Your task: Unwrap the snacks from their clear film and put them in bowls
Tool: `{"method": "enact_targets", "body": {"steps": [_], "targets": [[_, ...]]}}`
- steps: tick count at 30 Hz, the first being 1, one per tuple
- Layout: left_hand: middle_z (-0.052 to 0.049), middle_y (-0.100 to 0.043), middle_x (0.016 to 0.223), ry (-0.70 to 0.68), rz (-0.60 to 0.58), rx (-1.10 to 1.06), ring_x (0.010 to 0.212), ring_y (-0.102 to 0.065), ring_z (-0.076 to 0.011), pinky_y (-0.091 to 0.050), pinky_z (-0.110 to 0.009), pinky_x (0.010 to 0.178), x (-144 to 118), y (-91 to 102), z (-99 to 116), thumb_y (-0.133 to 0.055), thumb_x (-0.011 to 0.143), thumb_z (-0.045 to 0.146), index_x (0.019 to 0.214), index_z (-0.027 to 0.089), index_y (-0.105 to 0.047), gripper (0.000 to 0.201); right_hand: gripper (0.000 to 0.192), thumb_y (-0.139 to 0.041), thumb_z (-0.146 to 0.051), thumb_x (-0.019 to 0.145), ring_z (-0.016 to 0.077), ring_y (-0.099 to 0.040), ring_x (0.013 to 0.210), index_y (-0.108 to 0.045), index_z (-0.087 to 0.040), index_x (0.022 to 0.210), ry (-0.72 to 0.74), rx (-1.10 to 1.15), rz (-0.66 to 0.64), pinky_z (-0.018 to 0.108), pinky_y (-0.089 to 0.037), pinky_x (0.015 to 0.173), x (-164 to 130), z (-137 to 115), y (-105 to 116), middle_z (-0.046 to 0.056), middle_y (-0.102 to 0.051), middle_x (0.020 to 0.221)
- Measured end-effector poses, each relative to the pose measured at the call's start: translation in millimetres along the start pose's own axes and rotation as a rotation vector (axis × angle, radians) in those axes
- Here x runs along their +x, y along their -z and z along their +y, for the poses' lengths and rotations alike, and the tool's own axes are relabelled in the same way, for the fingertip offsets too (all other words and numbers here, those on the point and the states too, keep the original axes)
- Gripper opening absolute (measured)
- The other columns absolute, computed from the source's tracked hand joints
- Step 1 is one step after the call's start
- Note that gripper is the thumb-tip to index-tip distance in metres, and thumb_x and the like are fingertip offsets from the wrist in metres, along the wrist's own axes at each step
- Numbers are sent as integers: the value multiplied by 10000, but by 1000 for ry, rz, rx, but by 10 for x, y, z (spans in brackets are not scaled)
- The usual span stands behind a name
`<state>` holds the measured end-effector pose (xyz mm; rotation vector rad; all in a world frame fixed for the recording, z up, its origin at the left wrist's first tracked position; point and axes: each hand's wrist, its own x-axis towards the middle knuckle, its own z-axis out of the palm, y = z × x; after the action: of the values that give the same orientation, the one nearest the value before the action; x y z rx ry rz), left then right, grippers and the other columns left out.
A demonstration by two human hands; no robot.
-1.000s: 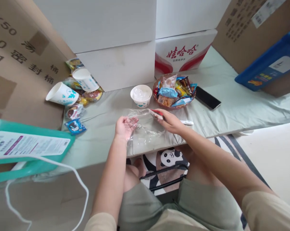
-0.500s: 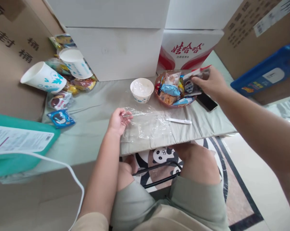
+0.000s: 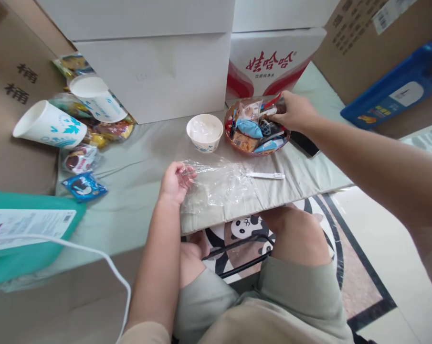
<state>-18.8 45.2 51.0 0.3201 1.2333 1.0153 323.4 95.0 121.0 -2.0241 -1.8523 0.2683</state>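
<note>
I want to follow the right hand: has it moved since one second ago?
Yes. The right hand has left the clear plastic bag and now reaches into the round brown snack basket, gripping a packet.

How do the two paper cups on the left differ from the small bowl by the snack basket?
The cups lie tipped on their sides against snack packets; the bowl stands upright on the cloth. The cups are tall and tapered; the bowl is short and wide. The cups' mouths face sideways; the bowl's faces up. All are white with a teal print.

Clear glossy crinkled plastic bag (image 3: 216, 184); matt cloth table cover (image 3: 137, 177); shiny snack wrappers (image 3: 253, 131).
</note>
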Motion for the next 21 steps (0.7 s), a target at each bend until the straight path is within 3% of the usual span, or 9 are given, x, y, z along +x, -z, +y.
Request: {"method": "enact_targets", "body": {"steps": [3,7,9,13,18,21], "targets": [[2,-617,557,1,-6,-9,456,-608,-99,-353,-166,380,1,10,2,-514,763,176,590,197,-423,197,470,-772,-237,807,286,-645,1110,-625,-123,1239,-99,-68,35,494,-479,1010,-44,-105,198,157,-707,1205],[8,-614,548,-2,1,-26,451,-605,-99,-358,-170,390,-4,26,16,-513,795,176,632,189,-489,165,336,-583,-183,888,251,-656,1089,-620,-194,1222,-121,39,317,466,-514,972,-214,-377,538,99,-693,1219],[11,-612,543,-5,8,-23,447,-607,-97,-356,-165,389,-9,20,21,-510,807,172,653,184,-517,154,363,-530,-151,899,223,-658,1019,-609,-215,1247,-91,101,259,434,-538,928,-281,-506,579,83,-690,1212],[10,-603,537,-3,-8,-9,437,-608,-88,-318,-152,355,-28,0,12,-510,796,166,609,183,-480,190,425,-666,-191,840,245,-631,959,-598,-130,1255,-79,-103,-39,451,-519,927,-256,-550,374,114,-696,1061],[5,-597,534,-14,-58,7,433,-615,-84,-307,-139,339,-42,24,-8,-521,765,171,551,186,-417,238,438,-763,-311,803,269,-629,1010,-573,-188,1179,-3,-207,7,468,-514,957,-118,-288,65,80,-684,975],[6,-601,540,-26,-48,9,433,-615,-87,-307,-142,338,-34,47,0,-533,744,171,558,188,-417,220,416,-785,-354,788,293,-639,1001,-579,-201,1116,-40,-265,43,504,-514,939,-64,-210,-53,103,-693,974]]}}
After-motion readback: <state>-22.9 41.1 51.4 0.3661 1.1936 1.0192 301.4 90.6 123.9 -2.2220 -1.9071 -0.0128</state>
